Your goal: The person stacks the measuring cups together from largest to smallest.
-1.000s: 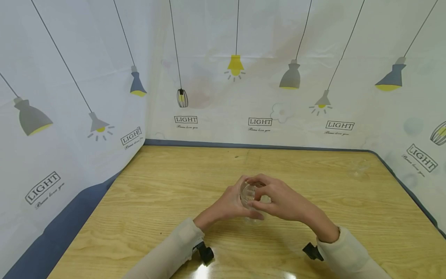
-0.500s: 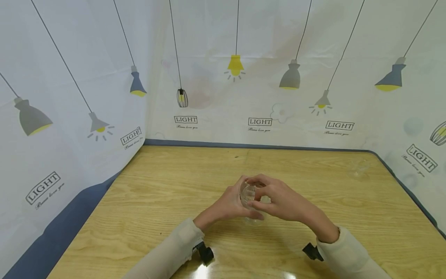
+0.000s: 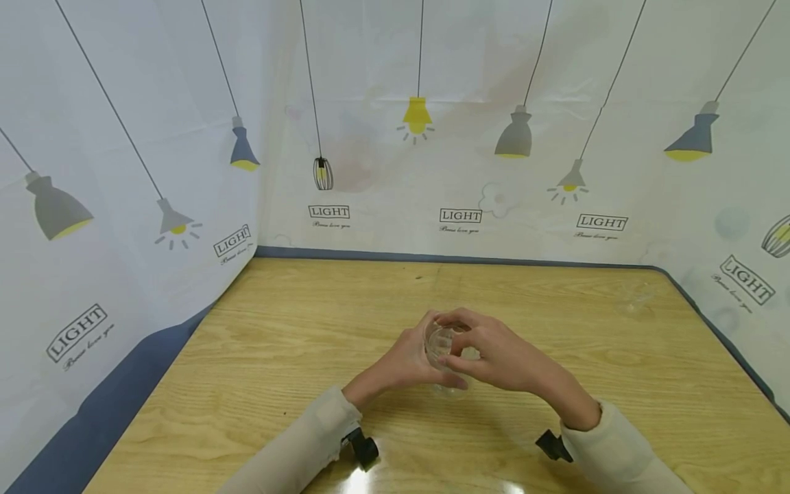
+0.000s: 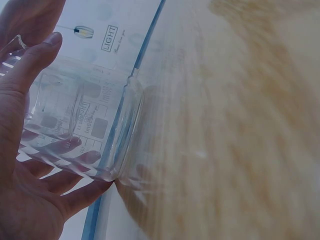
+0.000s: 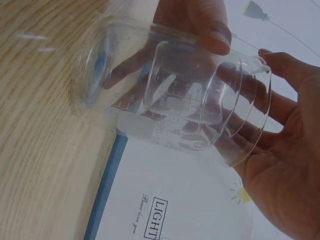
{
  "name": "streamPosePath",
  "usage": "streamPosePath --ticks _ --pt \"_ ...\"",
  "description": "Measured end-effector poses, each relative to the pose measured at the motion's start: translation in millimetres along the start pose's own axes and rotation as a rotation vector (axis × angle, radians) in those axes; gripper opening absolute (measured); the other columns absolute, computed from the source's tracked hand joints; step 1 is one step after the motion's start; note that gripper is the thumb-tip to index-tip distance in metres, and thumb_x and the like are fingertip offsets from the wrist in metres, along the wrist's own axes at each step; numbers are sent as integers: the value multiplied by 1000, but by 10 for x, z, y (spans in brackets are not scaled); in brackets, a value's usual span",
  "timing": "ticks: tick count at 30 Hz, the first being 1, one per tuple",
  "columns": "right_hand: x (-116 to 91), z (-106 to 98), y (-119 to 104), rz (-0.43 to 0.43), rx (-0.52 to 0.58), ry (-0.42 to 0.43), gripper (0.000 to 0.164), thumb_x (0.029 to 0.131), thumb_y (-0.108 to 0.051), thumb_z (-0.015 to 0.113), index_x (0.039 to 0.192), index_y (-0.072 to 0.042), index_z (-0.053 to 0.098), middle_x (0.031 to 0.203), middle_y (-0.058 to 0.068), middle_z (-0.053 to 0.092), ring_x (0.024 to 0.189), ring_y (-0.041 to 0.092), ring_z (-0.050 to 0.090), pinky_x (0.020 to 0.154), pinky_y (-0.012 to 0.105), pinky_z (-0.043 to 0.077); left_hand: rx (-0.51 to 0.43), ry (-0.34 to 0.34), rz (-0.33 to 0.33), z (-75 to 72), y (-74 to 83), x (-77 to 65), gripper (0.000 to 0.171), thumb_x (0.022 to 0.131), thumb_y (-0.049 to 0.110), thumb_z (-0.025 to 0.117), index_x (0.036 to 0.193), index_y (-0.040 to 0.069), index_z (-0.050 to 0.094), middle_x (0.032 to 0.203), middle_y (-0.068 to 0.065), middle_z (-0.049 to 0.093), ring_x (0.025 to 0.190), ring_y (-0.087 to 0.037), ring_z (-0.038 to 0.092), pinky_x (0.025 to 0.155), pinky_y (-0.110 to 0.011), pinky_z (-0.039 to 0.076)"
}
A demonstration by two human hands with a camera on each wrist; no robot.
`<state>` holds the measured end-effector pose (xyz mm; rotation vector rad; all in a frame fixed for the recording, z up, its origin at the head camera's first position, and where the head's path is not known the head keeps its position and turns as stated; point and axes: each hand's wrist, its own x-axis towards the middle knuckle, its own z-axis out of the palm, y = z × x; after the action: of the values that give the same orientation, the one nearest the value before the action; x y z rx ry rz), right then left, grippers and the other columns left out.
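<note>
In the head view my left hand [image 3: 404, 357] wraps round a clear glass beaker [image 5: 135, 122] with white graduation marks, near the middle of the table. The beaker stands upright with its base down at the wood. A smaller clear beaker [image 5: 175, 90], also marked, sits inside it, well above the larger one's base. From the right, my right hand [image 3: 503, 353] reaches over the larger rim, and its fingers and thumb pinch the smaller beaker near its top. Both beakers are partly hidden by my hands in the head view.
Another clear glass-like object [image 3: 636, 296] stands at the back right of the wooden table [image 3: 296, 309]. A white curtain [image 3: 376, 171] printed with lamps rises along the back and both sides, with a blue strip at the table's edge.
</note>
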<state>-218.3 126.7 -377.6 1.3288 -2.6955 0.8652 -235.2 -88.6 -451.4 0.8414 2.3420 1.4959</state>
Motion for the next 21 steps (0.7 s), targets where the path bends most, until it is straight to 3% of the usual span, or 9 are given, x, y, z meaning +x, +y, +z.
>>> streamPosePath --ticks 21 --pt "-5 24 13 -5 -16 7 26 100 -30 71 75 -27 76 143 8 61 129 28 61 95 48 57 9 5 5 3 -17 5 91 77 39 93 148 41 36 131 8 62 112 -8 64 89 -29 57"
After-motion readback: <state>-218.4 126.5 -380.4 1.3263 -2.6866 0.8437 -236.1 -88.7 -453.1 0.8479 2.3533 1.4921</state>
